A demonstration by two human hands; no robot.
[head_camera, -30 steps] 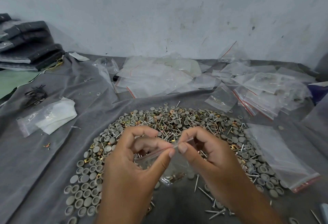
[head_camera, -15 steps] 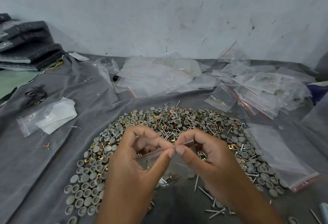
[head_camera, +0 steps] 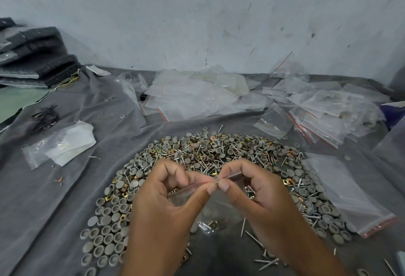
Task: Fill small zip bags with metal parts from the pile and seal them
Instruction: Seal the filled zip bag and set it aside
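A grey cloth (head_camera: 50, 199) covers the table under a scuffed wall. Above it my left hand (head_camera: 166, 201) and right hand (head_camera: 260, 197) pinch the red zip strip of a small zip bag (head_camera: 215, 212), screws and clips inside, over the pile of caps, screws and clips (head_camera: 210, 153). Empty zip bags (head_camera: 197, 98) lie beyond.

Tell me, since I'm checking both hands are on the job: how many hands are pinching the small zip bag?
2. The left hand pinches the small zip bag at its top strip from the left, the right hand from the right, above the pile of metal parts.
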